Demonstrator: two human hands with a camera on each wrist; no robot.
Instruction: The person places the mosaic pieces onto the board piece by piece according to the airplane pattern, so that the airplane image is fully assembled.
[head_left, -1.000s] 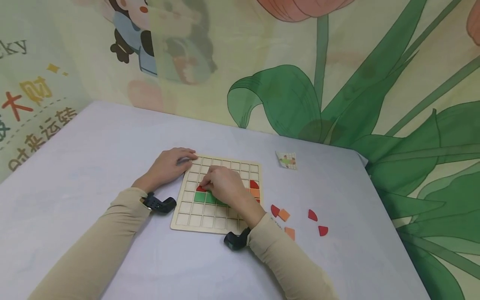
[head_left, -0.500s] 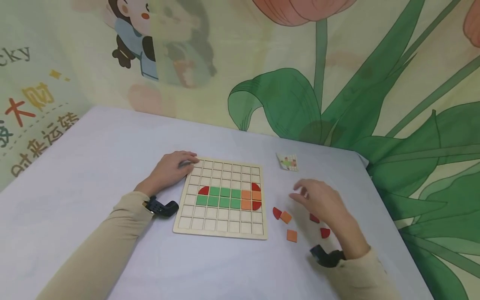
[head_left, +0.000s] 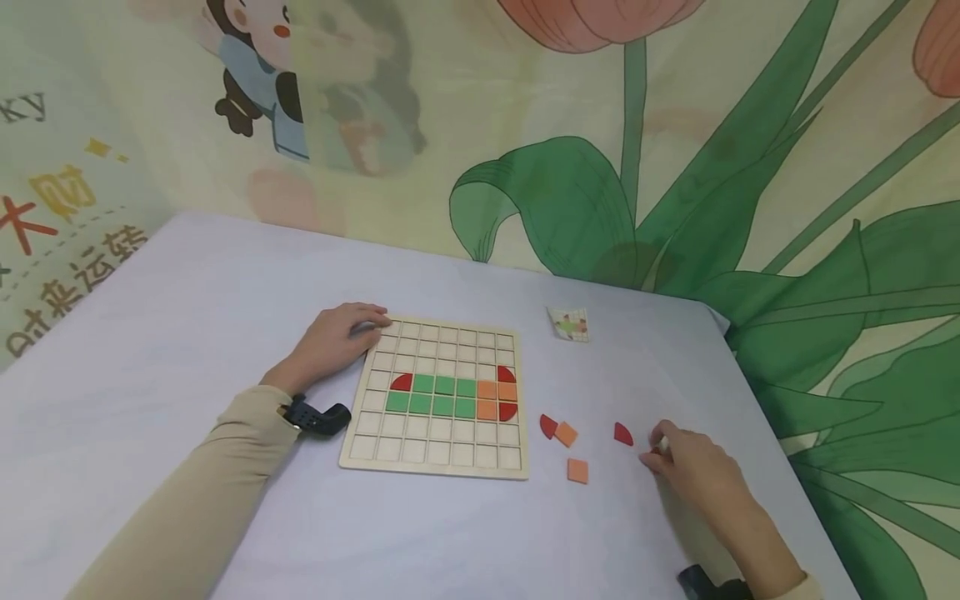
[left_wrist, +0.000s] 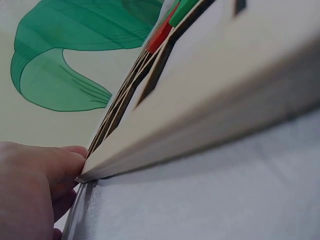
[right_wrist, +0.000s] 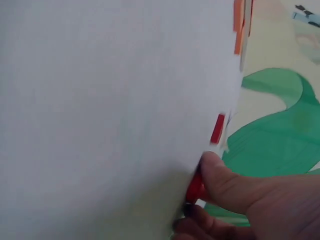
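Observation:
A wooden grid board point(head_left: 435, 458) lies on the table with green squares, orange squares and red quarter-circle pieces set in its cells. At its far left corner rests my left hand point(head_left: 333, 343), fingers loosely extended; the left wrist view shows the fingertips against that board corner point(left_wrist: 105, 167). Off to the right, my right hand point(head_left: 701, 467) pinches a red quarter-circle piece point(right_wrist: 195, 186) between thumb and fingers, low at the tabletop; the head view mostly hides this piece behind the fingers. Another red quarter-circle piece point(head_left: 623, 433) lies just left of that hand.
Between board and right hand lie a red quarter-circle piece point(head_left: 548, 426) touching an orange square point(head_left: 566, 434), and a second orange square point(head_left: 577, 471) nearer me. A small printed pattern card point(head_left: 568, 325) sits beyond them. A patterned cloth hangs behind the white table.
My right hand has left the board, where a red quarter-circle now shows in the left part, and has moved right to pinch the rightmost loose red piece. The left hand stays at the corner.

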